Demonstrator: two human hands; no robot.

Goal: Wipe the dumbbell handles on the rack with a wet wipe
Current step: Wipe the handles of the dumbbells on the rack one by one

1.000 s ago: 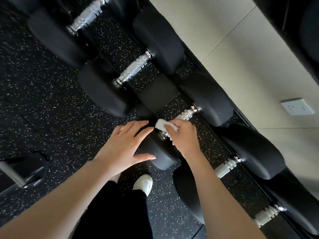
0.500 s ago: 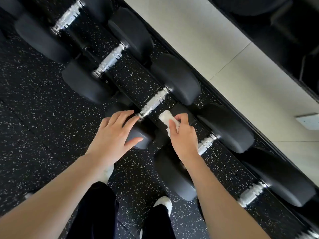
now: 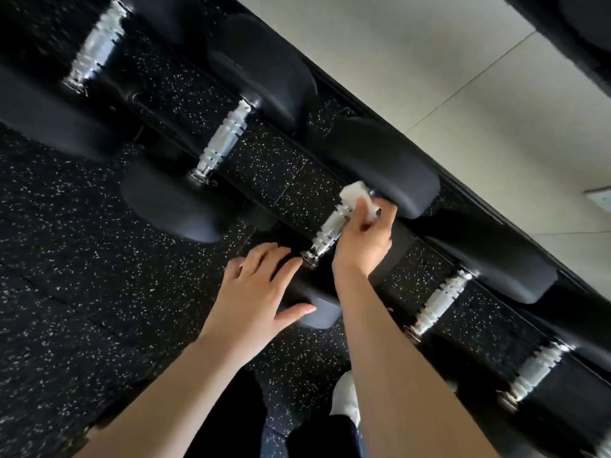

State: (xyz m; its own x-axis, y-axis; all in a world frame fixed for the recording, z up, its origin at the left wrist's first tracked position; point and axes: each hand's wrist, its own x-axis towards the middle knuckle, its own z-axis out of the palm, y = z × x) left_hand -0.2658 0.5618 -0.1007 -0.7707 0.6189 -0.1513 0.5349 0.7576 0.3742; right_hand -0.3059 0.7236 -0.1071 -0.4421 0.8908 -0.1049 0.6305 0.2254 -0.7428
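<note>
A row of black dumbbells with chrome handles runs diagonally across a low rack. My right hand grips a folded white wet wipe and presses it against the far end of one chrome handle, close to the far weight head. My left hand rests with fingers spread on the near black head of that same dumbbell. The wipe's lower part is hidden under my fingers.
Neighbouring handles lie to the left, far left and right. Speckled black rubber floor spreads at left. A pale tiled wall with a socket rises behind the rack. My white shoe shows below.
The view has closed in and shifted. My right hand has slid the wipe onto the far end of the handle; my left hand stays on the near head.
</note>
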